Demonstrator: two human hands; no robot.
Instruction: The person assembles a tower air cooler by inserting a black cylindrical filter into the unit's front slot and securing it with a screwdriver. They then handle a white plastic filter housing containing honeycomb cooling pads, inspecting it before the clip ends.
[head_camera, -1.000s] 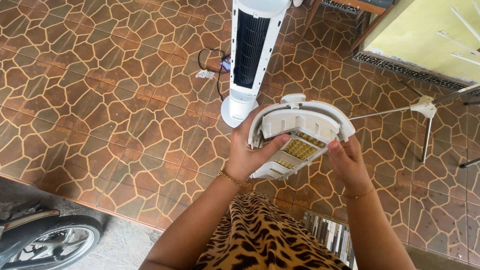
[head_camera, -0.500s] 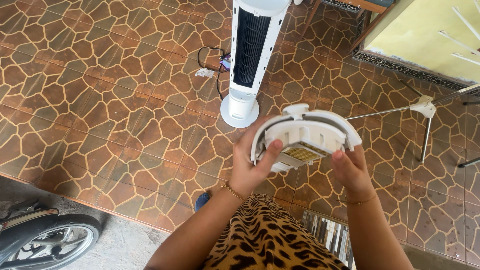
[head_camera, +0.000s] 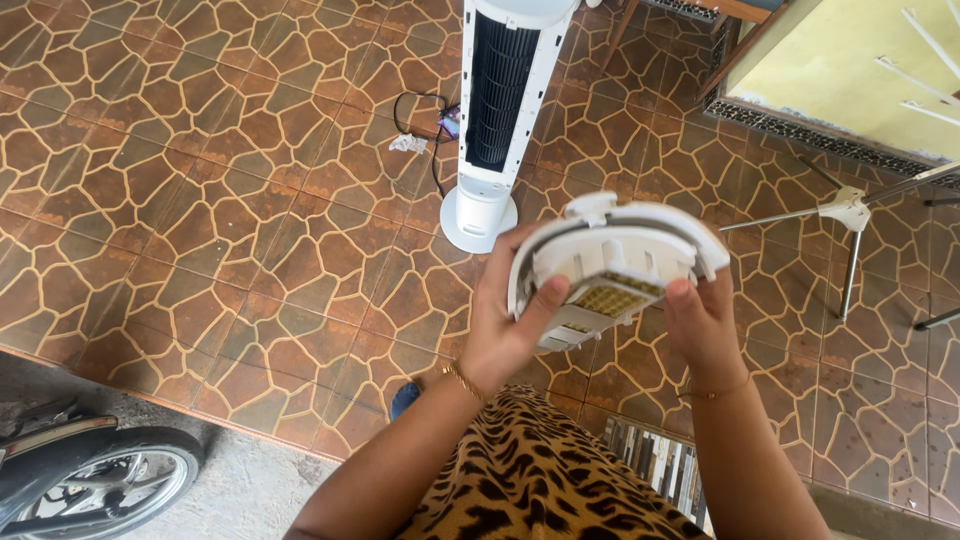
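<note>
I hold a white curved plastic housing (head_camera: 620, 248) with a yellowish honeycomb pad (head_camera: 607, 300) inside it, in front of my chest. My left hand (head_camera: 510, 320) grips its left edge, thumb pressed on the inner rim. My right hand (head_camera: 700, 325) holds its right edge from below, thumb on the rim. A white tower fan (head_camera: 500, 110) with a dark grille stands on the tiled floor just beyond the housing. Its round base is behind my left hand.
A black cord and a scrap of paper (head_camera: 408, 142) lie left of the fan. A metal stand's legs (head_camera: 850, 215) spread at the right. A motorbike wheel (head_camera: 95, 490) sits at bottom left, on concrete below the brown tiled step. A yellow wall (head_camera: 860, 80) is top right.
The housing has tipped up, so its open side faces me less and the pad shows more edge-on. Both hands kept their grip and lifted slightly.
</note>
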